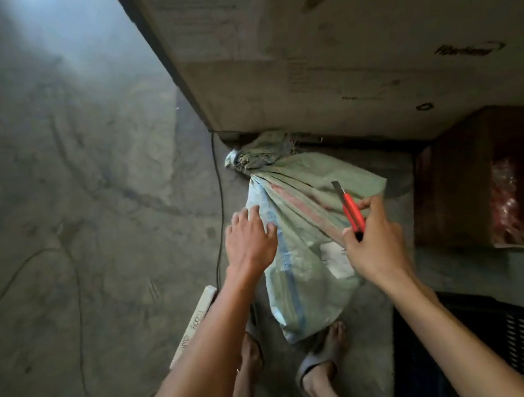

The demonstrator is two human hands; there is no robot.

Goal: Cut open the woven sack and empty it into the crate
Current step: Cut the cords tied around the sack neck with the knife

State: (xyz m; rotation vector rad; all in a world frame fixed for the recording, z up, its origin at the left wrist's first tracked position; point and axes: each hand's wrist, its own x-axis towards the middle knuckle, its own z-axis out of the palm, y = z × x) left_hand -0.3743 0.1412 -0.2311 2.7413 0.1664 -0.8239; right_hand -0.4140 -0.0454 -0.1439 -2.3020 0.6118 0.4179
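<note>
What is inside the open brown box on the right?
Inside the brown box, pinkish-red shiny material shows, maybe plastic-wrapped; too blurred to identify. The box walls hide whatever lies deeper.

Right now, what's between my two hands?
In the head view, only the woven sack lies between them. The left hand rests on its left side; the right hand holds the red knife, blade out, above its right side.

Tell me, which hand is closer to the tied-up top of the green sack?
Left. The left hand rests on the sack just below its tied top; the right hand, holding the red cutter, is farther down.
</note>
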